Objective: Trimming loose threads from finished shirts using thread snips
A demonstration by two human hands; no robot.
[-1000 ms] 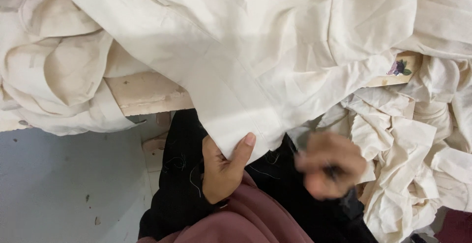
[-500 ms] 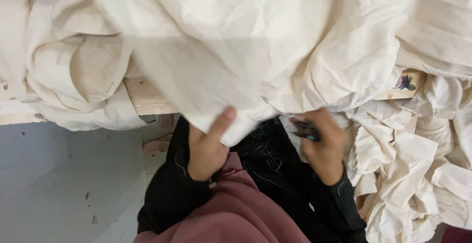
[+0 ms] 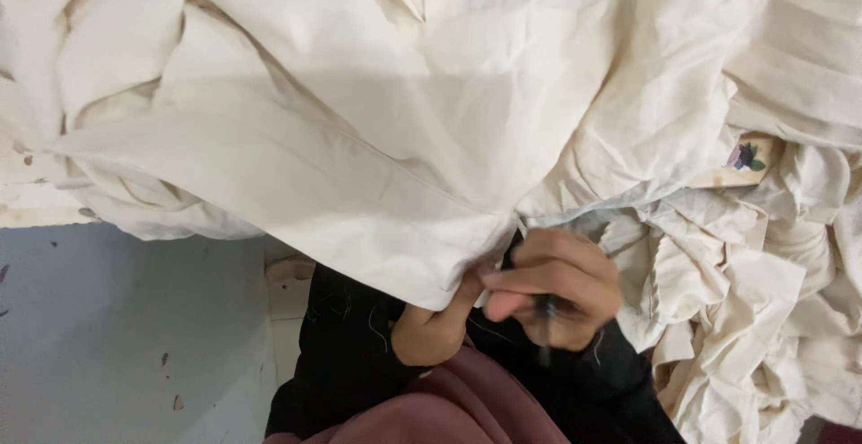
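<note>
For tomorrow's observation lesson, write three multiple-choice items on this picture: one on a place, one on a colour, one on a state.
1. Where is the small dark tool?
A. in the right hand
B. on the floor
C. on top of the cloth

2. What colour is the big cloth?
A. blue
B. cream
C. red

3. How does the left hand hold the cloth?
A. flat on top of it
B. not touching it
C. gripping its lower edge

Answers:
1 A: the right hand is closed round the small dark tool.
2 B: the cloth is cream all over.
3 C: the left hand grips the cloth's edge from below, thumb against the fold.
</note>
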